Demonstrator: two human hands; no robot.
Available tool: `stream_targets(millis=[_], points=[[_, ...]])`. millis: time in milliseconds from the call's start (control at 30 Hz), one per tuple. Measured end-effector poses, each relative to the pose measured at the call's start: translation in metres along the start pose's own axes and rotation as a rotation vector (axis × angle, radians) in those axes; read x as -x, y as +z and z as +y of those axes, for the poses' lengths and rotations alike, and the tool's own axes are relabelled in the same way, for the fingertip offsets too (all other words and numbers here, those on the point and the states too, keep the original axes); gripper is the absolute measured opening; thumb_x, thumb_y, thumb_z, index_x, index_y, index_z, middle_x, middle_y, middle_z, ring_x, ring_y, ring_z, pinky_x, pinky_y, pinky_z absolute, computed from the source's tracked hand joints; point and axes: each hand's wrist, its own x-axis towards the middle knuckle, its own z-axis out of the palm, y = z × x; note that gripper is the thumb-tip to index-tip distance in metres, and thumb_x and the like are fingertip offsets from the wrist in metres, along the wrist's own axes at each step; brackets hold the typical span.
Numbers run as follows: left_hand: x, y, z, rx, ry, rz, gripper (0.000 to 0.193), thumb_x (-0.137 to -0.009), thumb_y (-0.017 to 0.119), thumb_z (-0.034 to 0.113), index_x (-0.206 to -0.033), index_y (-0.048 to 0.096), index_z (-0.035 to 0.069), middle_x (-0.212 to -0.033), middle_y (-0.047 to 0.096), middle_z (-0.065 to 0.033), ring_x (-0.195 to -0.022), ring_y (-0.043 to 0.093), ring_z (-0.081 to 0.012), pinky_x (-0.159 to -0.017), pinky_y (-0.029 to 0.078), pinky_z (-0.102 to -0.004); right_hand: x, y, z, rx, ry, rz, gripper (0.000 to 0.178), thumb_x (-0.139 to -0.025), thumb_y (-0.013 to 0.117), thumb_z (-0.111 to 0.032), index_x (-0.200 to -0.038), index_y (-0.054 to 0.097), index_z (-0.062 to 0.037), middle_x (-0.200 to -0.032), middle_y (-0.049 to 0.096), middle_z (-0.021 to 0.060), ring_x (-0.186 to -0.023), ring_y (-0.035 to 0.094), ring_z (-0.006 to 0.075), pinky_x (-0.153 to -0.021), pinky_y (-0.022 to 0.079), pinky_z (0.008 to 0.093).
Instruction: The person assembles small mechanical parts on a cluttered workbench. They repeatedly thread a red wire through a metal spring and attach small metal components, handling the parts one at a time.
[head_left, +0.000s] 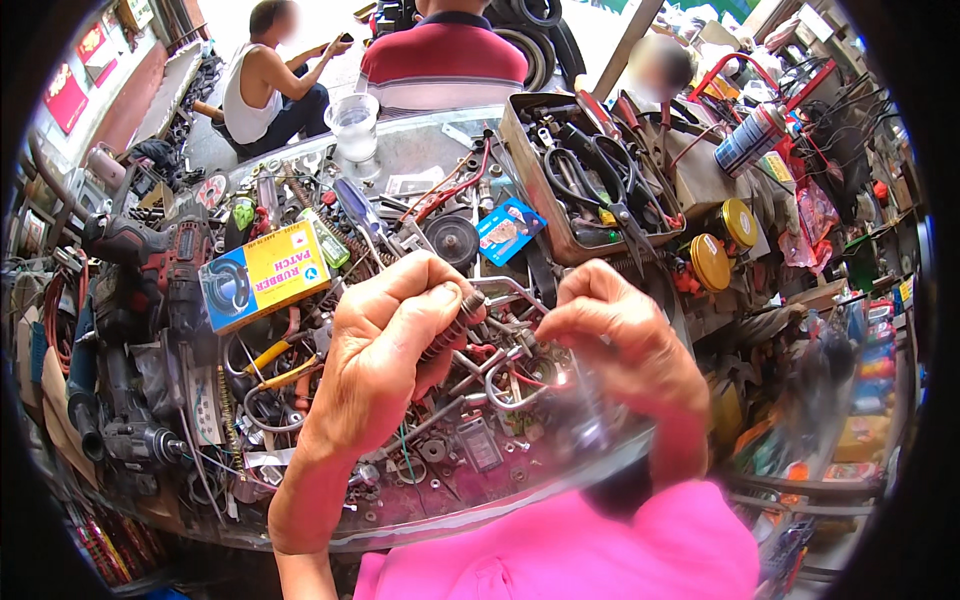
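Observation:
My left hand [385,340] is closed round a short dark ridged rod [465,322], which looks like a threaded bolt or a tight coil spring. The rod's ends are partly covered by my thumb and fingers. To its right, apart from it, my right hand [625,340] hovers with fingers curled and pinched together; motion smears it, and whatever is in the pinch cannot be made out. Beneath both hands lie bent metal rods, a silvery U-shaped piece [515,388] and loose small hardware.
A cluttered glass-topped table [425,118] carries a rubber patch box [268,275], a power drill [180,250], a dark wheel [452,240], a blue card [510,232] and a plastic cup [355,125]. A metal toolbox [575,235] holds scissors and pliers. Several people sit beyond.

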Motion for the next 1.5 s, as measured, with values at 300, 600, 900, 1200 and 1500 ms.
stream_targets(millis=[300,600,900,1200,1500], points=[[-0.005,0.003,-0.001,0.076,-0.066,-0.002,0.019,-0.087,0.049,0.018,-0.088,0.056,0.0,-0.061,0.053,-0.0023,-0.037,0.035,-0.0036,-0.035,0.025,-0.019,-0.051,0.009,-0.009,-1.087,0.147,0.083,0.02,-0.087,0.063,-0.002,-0.106,0.063,0.0041,-0.094,0.065,0.0078,-0.08,0.064,0.0134,-0.075,0.054,0.0258],[-0.006,-0.006,-0.002,0.206,-0.15,-0.052,0.016,-0.093,0.048,0.019,-0.093,0.057,0.005,-0.07,0.051,0.0061,-0.053,0.04,0.0023,-0.045,0.03,-0.0136,-0.055,0.032,-0.009,-1.425,0.267,0.107,0.02,-0.086,0.065,-0.004,-0.105,0.064,0.003,-0.098,0.067,0.0118,-0.089,0.065,0.0175,-0.079,0.055,0.0304],[-0.006,-0.006,0.001,0.222,-0.163,-0.056,0.015,-0.094,0.047,0.019,-0.091,0.056,0.006,-0.075,0.053,0.0059,-0.061,0.044,0.0021,-0.05,0.034,-0.0134,-0.054,0.031,-0.013,-1.118,0.105,0.131,0.024,-0.086,0.064,0.0,-0.109,0.062,0.0047,-0.102,0.065,0.0115,-0.094,0.063,0.0158,-0.082,0.054,0.0278],[-0.006,-0.004,0.001,0.198,-0.17,-0.023,0.016,-0.094,0.046,0.019,-0.091,0.056,0.006,-0.075,0.054,0.0057,-0.062,0.045,0.0015,-0.052,0.035,-0.0139,-0.056,0.028,-0.009,-0.886,-0.052,0.118,0.026,-0.086,0.062,0.003,-0.112,0.06,0.0051,-0.106,0.062,0.0101,-0.093,0.061,0.0126,-0.08,0.051,0.0236],[-0.007,-0.007,0.0,0.16,-0.119,-0.041,0.018,-0.094,0.046,0.019,-0.089,0.057,0.006,-0.071,0.054,0.006,-0.055,0.041,0.0018,-0.046,0.03,-0.0152,-0.055,0.023,-0.014,-0.945,0.103,0.122,0.025,-0.083,0.067,0.002,-0.107,0.062,0.0051,-0.096,0.066,0.0084,-0.09,0.063,0.0125,-0.08,0.052,0.0244]])
